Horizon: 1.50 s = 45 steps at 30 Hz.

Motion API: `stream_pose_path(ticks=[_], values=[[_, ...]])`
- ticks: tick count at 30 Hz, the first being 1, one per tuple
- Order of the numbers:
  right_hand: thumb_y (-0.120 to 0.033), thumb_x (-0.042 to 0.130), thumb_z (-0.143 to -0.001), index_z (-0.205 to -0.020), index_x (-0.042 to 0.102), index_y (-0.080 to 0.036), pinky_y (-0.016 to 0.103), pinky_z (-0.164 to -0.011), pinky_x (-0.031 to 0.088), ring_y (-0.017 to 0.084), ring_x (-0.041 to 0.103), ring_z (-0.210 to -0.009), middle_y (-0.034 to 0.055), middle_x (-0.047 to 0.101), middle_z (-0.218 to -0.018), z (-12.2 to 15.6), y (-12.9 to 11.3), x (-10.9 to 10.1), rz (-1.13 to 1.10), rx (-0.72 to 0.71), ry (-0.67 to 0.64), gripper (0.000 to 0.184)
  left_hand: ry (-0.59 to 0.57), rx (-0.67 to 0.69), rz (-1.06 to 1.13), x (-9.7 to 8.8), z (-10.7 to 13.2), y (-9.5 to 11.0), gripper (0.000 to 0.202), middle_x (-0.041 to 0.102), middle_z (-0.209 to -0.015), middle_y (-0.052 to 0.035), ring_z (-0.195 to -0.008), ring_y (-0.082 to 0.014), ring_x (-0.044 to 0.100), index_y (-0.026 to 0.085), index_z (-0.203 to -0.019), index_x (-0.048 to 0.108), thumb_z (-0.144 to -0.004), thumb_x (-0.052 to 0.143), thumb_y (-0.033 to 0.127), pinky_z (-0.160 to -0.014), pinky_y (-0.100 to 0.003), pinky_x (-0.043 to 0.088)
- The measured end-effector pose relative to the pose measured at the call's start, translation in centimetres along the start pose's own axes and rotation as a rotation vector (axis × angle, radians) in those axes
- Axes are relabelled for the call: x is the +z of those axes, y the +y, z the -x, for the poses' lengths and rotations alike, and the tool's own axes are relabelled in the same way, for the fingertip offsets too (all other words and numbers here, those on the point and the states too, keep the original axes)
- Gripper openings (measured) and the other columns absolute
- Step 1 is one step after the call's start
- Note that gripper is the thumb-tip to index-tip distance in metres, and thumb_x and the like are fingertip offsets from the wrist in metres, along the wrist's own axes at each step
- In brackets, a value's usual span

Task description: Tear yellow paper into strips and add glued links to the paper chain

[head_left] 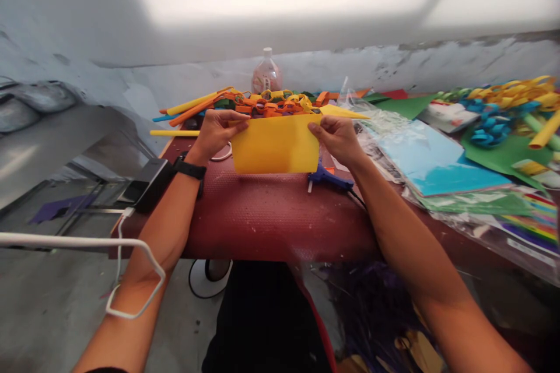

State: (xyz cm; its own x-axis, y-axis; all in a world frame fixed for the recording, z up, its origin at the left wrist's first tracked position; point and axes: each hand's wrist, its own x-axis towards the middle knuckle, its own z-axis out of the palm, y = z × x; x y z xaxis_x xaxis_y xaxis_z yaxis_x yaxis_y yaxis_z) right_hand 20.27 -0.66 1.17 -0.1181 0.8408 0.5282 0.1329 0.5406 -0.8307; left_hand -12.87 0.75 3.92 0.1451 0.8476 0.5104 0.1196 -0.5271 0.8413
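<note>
A yellow sheet of paper (pixel 275 144) hangs upright above the front half of the dark red table (pixel 262 215). My left hand (pixel 219 131) pinches its upper left corner between thumb and fingers. At the upper right corner, my right hand (pixel 339 135) grips the same sheet in a pinch. Behind the paper lies a heap of orange and yellow paper chains (pixel 271 104), partly hidden by the sheet. A blue glue gun (pixel 328 176) rests on the table below my right hand.
Rolled paper tubes (pixel 196 105) and a clear plastic bottle (pixel 266 74) stand at the back. To the right lie blue paper sheets (pixel 429 154) and curled paper chains (pixel 490 125). A black box-like device (pixel 151 183) and a white cable (pixel 131 242) are at the left.
</note>
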Motion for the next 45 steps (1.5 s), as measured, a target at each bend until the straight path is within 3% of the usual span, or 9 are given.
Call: stream_pose_path(ticks=[13, 21, 30, 38, 45], values=[[-0.079, 0.090, -0.079, -0.063, 0.050, -0.025, 0.029, -0.051, 0.031, 0.014, 0.040, -0.063, -0.0024, 0.039, -0.063, 0.06, -0.24, 0.25, -0.043, -0.024, -0.006, 0.069, -0.005, 0.015, -0.026, -0.10, 0.05, -0.04, 0.041, 0.085, -0.092, -0.0081, -0.081, -0.0205, 0.076, 0.021, -0.090, 0.089, -0.067, 0.103, 0.051, -0.078, -0.034, 0.064], [-0.077, 0.089, -0.081, -0.064, 0.043, -0.025, 0.029, -0.052, 0.025, 0.014, 0.034, -0.062, -0.0027, 0.033, -0.062, 0.09, -0.62, 0.28, 0.040, 0.027, 0.024, 0.071, -0.004, -0.002, -0.016, -0.16, -0.01, -0.17, 0.039, 0.084, -0.090, -0.0088, -0.083, -0.0225, 0.078, 0.019, -0.089, 0.088, -0.068, 0.104, 0.047, -0.079, -0.034, 0.064], [-0.072, 0.087, -0.086, -0.064, 0.043, -0.025, 0.031, -0.055, 0.020, 0.014, 0.027, -0.063, -0.0025, 0.032, -0.065, 0.10, -0.29, 0.14, 0.050, -0.018, 0.014, 0.068, -0.022, -0.007, -0.004, -0.14, 0.09, 0.10, 0.039, 0.083, -0.087, -0.0085, -0.084, -0.0221, 0.078, 0.019, -0.088, 0.088, -0.067, 0.104, 0.048, -0.082, -0.035, 0.065], [-0.085, 0.082, -0.082, -0.060, 0.046, -0.024, 0.031, -0.053, 0.016, 0.011, 0.026, -0.059, -0.0035, 0.034, -0.061, 0.13, -0.59, 0.12, 0.056, -0.017, -0.003, 0.075, -0.012, -0.010, -0.025, -0.24, -0.06, -0.22, 0.041, 0.084, -0.091, -0.0090, -0.085, -0.0226, 0.078, 0.018, -0.090, 0.088, -0.068, 0.104, 0.048, -0.080, -0.035, 0.065], [-0.084, 0.081, -0.083, -0.059, 0.044, -0.024, 0.029, -0.054, 0.016, 0.010, 0.025, -0.059, -0.0050, 0.033, -0.060, 0.16, -0.69, 0.06, 0.088, -0.002, -0.002, 0.074, -0.007, -0.010, -0.044, -0.15, 0.10, 0.16, 0.049, 0.085, -0.092, -0.0083, -0.083, -0.0212, 0.077, 0.018, -0.093, 0.088, -0.066, 0.103, 0.056, -0.080, -0.034, 0.063]])
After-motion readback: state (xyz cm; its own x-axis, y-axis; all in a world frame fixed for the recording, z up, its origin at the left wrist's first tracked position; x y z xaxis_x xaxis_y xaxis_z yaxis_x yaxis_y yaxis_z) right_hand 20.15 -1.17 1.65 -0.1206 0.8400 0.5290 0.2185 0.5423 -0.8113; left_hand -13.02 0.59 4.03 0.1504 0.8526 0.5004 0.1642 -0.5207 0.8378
